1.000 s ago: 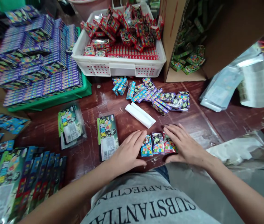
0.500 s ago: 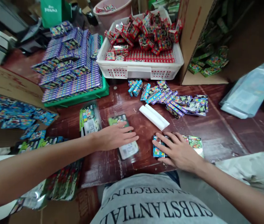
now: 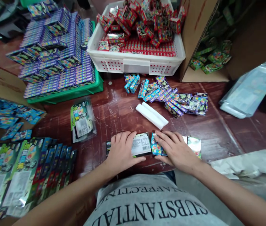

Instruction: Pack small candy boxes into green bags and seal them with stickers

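My left hand (image 3: pixel 122 150) lies over a flat printed plastic packet (image 3: pixel 142 144) with a white barcode label, its fingers at the far edge and thumb at the near edge. To the right, my right hand (image 3: pixel 177 150) grips a row of small boxes, covering most of it. A blue box (image 3: pixel 156 145) shows at the row's left end, and a shiny green-and-white box (image 3: pixel 194 145) at its right end. The packet's right end is close against the blue box. A small stack of similar packets (image 3: pixel 82 121) lies beyond my left hand.
A folded white paper strip (image 3: pixel 152 115) lies ahead, with loose purple and blue boxes (image 3: pixel 170 97) behind it. Farther back stand a white basket (image 3: pixel 136 62) of red boxes and a green tray (image 3: pixel 64 95) of purple ones. Filled packets (image 3: pixel 29 172) are stacked at left; a cardboard carton (image 3: pixel 201 75) stands right.
My left hand has brought the packet toward me and turned it lengthwise, its end now beside the blue box. My right hand stays on the row of boxes. The view has shifted slightly.
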The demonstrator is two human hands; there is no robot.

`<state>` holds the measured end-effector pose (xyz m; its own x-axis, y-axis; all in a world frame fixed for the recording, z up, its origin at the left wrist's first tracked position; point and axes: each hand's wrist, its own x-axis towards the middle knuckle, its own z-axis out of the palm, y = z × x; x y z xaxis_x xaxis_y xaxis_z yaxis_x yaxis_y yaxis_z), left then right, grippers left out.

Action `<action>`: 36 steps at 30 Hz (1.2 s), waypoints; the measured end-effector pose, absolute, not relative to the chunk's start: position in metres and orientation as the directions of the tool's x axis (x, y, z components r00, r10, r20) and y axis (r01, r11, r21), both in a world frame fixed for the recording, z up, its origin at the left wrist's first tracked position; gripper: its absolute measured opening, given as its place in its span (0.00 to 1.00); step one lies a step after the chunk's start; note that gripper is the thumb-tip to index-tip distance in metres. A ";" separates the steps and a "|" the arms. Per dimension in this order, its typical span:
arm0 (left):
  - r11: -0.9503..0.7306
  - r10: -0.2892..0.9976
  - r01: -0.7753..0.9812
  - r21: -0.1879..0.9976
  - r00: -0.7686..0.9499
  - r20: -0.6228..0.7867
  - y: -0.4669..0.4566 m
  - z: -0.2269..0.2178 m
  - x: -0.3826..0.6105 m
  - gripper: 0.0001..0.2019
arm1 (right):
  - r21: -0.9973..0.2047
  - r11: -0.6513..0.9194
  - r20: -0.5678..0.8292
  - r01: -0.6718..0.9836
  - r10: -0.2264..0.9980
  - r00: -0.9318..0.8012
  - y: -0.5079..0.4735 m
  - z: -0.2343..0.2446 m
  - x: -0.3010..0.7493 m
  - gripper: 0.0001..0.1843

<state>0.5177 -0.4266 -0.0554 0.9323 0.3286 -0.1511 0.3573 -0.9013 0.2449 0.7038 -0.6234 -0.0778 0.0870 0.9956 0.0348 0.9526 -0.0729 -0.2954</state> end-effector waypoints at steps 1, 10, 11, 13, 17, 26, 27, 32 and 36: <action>-0.898 0.339 0.366 0.245 0.929 -0.148 -0.426 -0.055 0.519 0.51 | -0.302 -0.070 0.033 0.951 0.996 0.084 -0.624 -0.077 0.704 0.38; -0.936 0.184 0.228 0.267 0.966 -0.179 -0.416 -0.055 0.526 0.53 | -0.427 0.047 0.123 0.903 0.992 0.007 -0.608 -0.085 0.689 0.43; -0.939 0.174 0.218 0.266 0.968 -0.180 -0.415 -0.055 0.527 0.53 | -0.446 0.059 0.146 0.893 0.989 0.007 -0.607 -0.083 0.688 0.46; -0.943 0.165 0.209 0.260 0.970 -0.179 -0.414 -0.056 0.528 0.54 | -0.463 0.064 0.168 0.884 0.986 0.017 -0.610 -0.077 0.693 0.51; -0.944 0.155 0.199 0.263 0.972 -0.180 -0.413 -0.058 0.528 0.55 | -0.437 -0.031 0.081 0.899 0.994 0.074 -0.632 -0.061 0.716 0.53; -0.946 0.143 0.186 0.264 0.974 -0.173 -0.427 -0.060 0.533 0.54 | -0.492 -0.035 0.014 0.870 0.999 0.047 -0.629 -0.073 0.718 0.37; -0.945 0.152 0.194 0.263 0.973 -0.173 -0.428 -0.060 0.533 0.54 | -0.499 -0.023 0.023 0.866 0.999 0.040 -0.630 -0.072 0.718 0.40; -0.936 0.173 0.213 0.281 0.972 -0.161 -0.430 -0.060 0.533 0.54 | -0.485 -0.075 0.008 0.871 0.996 0.090 -0.660 -0.066 0.737 0.52; -0.930 0.154 0.195 0.310 0.977 -0.150 -0.435 -0.061 0.538 0.54 | -0.529 -0.069 -0.003 0.846 0.997 0.079 -0.664 -0.076 0.738 0.41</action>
